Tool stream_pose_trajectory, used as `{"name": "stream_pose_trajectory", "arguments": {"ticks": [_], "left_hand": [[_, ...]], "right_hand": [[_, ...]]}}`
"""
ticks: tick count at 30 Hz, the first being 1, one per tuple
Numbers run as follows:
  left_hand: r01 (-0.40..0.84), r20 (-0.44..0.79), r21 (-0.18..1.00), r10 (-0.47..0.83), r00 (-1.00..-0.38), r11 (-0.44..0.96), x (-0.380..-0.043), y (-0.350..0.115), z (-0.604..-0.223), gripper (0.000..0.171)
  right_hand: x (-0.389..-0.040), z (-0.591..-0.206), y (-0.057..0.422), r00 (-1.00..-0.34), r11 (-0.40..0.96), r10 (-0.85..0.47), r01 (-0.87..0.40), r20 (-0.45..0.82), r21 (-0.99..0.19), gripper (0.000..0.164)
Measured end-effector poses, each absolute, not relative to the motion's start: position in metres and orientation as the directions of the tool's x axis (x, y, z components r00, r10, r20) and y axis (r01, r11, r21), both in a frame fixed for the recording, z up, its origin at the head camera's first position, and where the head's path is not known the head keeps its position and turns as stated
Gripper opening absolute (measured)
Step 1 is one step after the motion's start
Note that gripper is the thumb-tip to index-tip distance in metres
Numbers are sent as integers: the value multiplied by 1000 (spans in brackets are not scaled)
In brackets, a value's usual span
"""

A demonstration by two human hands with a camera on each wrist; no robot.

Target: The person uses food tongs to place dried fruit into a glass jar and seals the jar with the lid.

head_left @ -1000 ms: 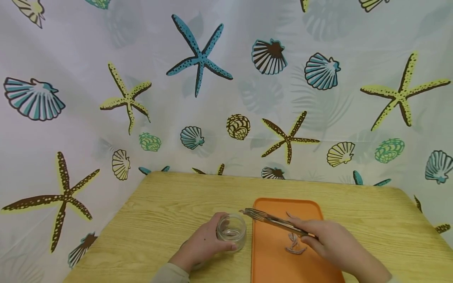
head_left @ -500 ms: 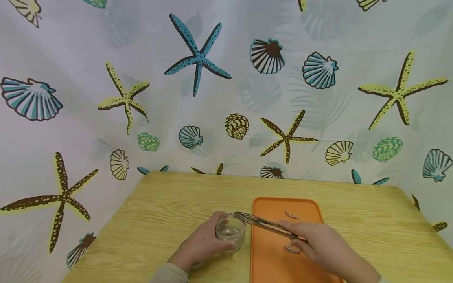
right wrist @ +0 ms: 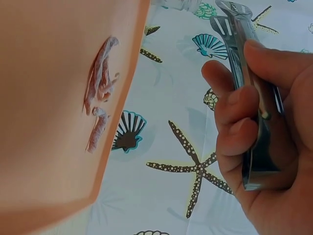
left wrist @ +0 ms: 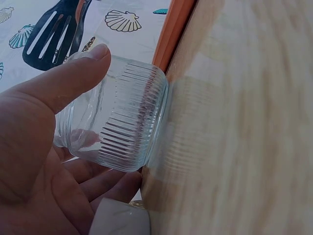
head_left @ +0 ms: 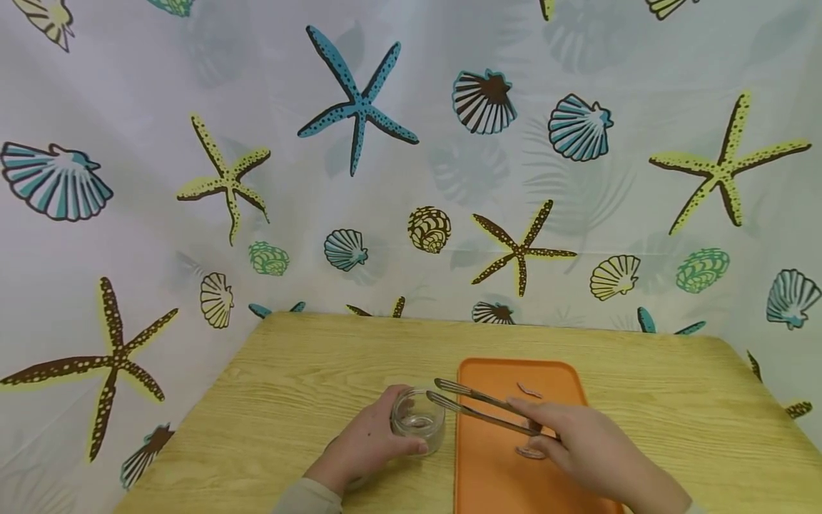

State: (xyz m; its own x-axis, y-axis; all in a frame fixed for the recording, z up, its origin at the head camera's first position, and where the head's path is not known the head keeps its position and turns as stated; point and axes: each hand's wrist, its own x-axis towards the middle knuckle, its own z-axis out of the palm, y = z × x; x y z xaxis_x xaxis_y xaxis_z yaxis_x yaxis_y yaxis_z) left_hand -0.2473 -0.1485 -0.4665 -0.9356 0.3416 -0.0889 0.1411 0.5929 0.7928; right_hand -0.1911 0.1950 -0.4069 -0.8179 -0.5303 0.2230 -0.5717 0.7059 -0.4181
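My left hand (head_left: 369, 439) holds a small clear glass jar (head_left: 420, 435) on the table, thumb and fingers round its sides. In the left wrist view the jar (left wrist: 122, 115) shows ribbed walls and a reddish patch near its mouth. My right hand (head_left: 587, 442) grips metal tongs (head_left: 477, 412) with slotted ends. The tongs' arms are spread, with nothing visible between them, and their tips are at the jar's right rim. Thin brownish-pink strips (head_left: 530, 452) lie on an orange tray (head_left: 497, 482); the right wrist view shows several strips (right wrist: 101, 78) close together.
The tray stands just right of the jar on the wood-patterned table (head_left: 321, 357). Behind and at the sides hangs a white curtain (head_left: 398, 178) printed with starfish and shells. A white object (left wrist: 121, 218), its kind unclear, is below the left fingers.
The tongs moved left from beside the jar to its rim, their arms together. Now the arms have spread, and the strip at their tips no longer shows. The left hand stayed on the jar.
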Motion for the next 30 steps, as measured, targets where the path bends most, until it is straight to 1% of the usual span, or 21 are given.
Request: {"name": "stream_pose_trajectory", "arguments": {"ticks": [4, 9, 23, 30], "left_hand": [[132, -95, 795, 336, -937, 592, -247, -148, -466, 94], [130, -95, 796, 335, -938, 592, -247, -148, -466, 95], [186, -48, 785, 357, -933, 591, -246, -150, -468, 91], [197, -35, 790, 364, -931, 581, -246, -151, -469, 91]], "right_hand": [[-192, -405, 200, -834, 714, -507, -549, 219, -434, 54], [-195, -405, 209, -855, 743, -480, -516, 199, -426, 56], [-211, -413, 236, -901, 800, -408, -429, 145, -419, 53], [-219, -419, 252, -930, 820, -359, -354, 79, -449, 51]]}}
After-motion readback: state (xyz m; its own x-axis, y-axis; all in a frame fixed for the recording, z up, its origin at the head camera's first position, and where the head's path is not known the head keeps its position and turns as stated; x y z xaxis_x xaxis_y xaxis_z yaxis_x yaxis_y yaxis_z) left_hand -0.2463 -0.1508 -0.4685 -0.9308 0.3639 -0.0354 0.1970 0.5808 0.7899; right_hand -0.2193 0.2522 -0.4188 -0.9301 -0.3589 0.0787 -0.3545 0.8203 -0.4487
